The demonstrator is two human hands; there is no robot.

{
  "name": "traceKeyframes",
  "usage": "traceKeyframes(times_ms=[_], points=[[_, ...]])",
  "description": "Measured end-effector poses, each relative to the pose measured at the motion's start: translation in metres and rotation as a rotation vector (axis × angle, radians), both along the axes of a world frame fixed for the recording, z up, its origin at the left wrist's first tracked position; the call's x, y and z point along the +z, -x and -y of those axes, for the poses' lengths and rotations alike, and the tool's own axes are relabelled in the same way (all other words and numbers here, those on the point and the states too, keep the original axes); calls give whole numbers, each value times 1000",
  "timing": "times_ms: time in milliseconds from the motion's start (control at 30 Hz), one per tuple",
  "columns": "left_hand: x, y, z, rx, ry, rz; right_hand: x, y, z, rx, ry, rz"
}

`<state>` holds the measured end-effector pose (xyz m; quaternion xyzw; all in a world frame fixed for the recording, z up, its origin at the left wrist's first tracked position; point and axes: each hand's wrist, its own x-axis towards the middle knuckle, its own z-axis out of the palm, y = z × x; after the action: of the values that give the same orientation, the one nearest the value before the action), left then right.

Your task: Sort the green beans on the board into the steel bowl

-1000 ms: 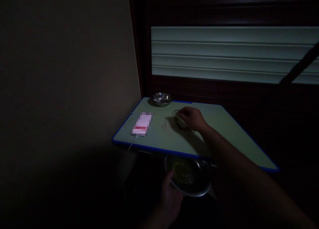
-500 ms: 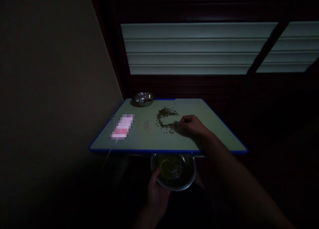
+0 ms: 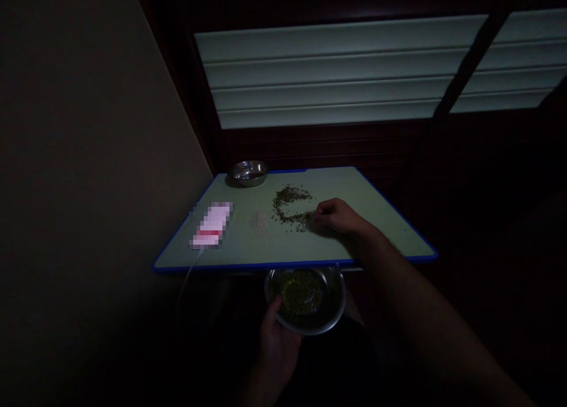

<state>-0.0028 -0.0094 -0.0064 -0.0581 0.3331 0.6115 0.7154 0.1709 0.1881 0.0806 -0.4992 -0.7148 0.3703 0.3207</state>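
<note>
loose seeds (image 3: pixel 280 205) on the table (image 3: pixel 310 247) form one c opening toward its right edge, long axis near-to-far, left of the right hand (image 3: pixel 338 216); whether that grip is closed, i can't tell. two steel bowls: far bowl (image 3: pixel 248 175) at the table's far-left corner, near bowl (image 3: pixel 333 300) below its near edge, gripped by the left hand (image 3: pixel 278 343).

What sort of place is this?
Probably a dim room in a home, though that's a guess: a small blue-edged table stands by a plain wall and pale slatted panels in a dark frame, with a corded phone on top.
</note>
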Motion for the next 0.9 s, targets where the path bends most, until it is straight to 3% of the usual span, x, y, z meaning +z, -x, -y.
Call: traceKeyframes(times_ms=[633, 900], points=[[0, 0, 0, -7, 19, -47, 1, 3, 4, 72, 71, -96], [1, 0, 0, 3, 2, -17, 9, 7, 12, 77, 105, -130]])
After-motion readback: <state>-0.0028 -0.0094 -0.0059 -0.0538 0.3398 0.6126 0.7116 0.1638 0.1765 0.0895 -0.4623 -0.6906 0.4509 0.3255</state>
